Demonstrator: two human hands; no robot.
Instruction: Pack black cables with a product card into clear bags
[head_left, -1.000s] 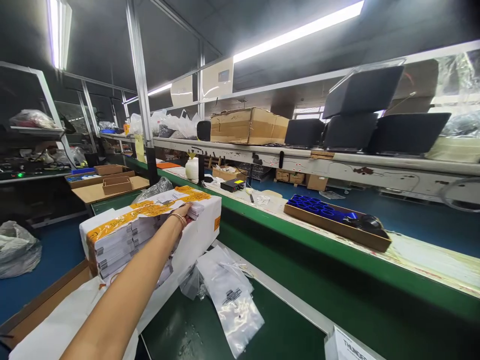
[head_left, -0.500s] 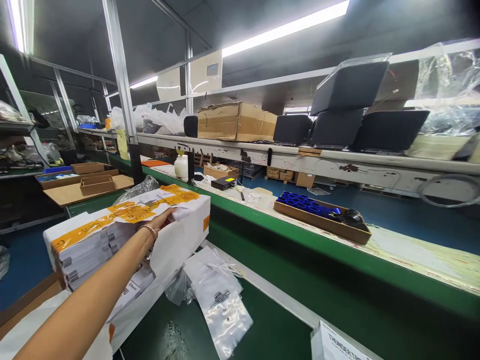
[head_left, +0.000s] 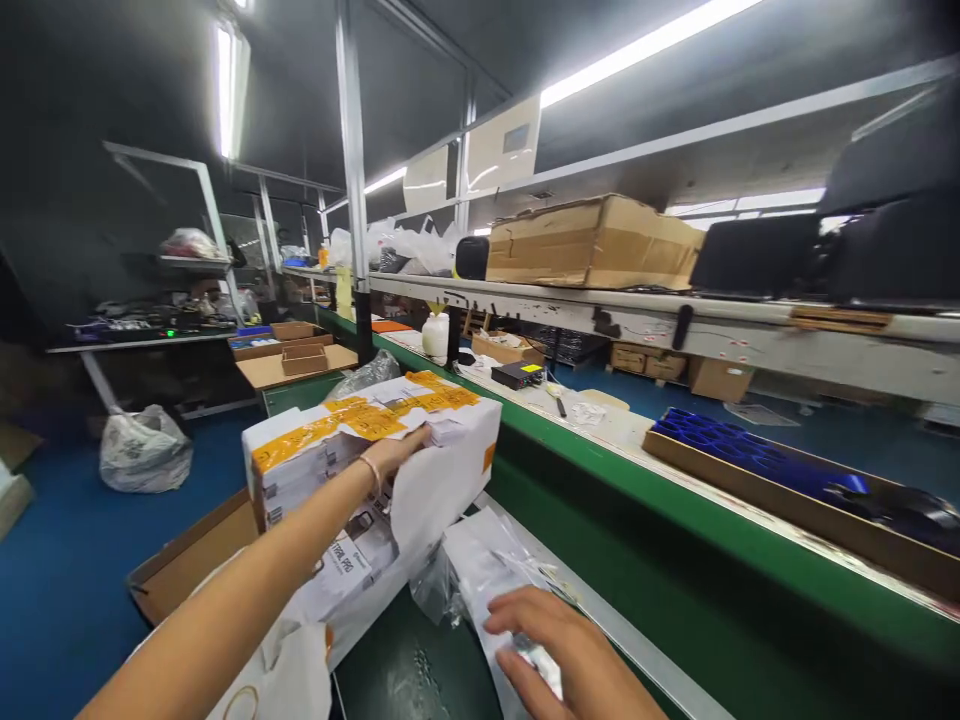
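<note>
A white-wrapped bundle (head_left: 442, 490) with orange tape (head_left: 367, 415) lies on the green surface, its front torn wide. Stacks of white printed booklets (head_left: 345, 570) show inside. My left hand (head_left: 397, 455) reaches through the tear to the papers near the bundle's right end. Its fingertips are hidden there, so their grip cannot be made out. At the lower right, my right hand (head_left: 562, 640) is open, thumb and fingers apart, over clear plastic bags (head_left: 480, 550). Whether it touches them is unclear.
Beyond the bundle runs a bench ledge with a black box (head_left: 517, 374), a white bottle (head_left: 435, 335) and a long carton of blue rings (head_left: 735, 450). A large cardboard box (head_left: 592, 245) sits on the shelf above. An open brown carton (head_left: 195, 560) stands left of the bundle.
The view has swung left, so things appear further right. My right hand has come into view above the plastic bags. My left hand stays inside the bundle's tear. The printed packet at lower right is out of view.
</note>
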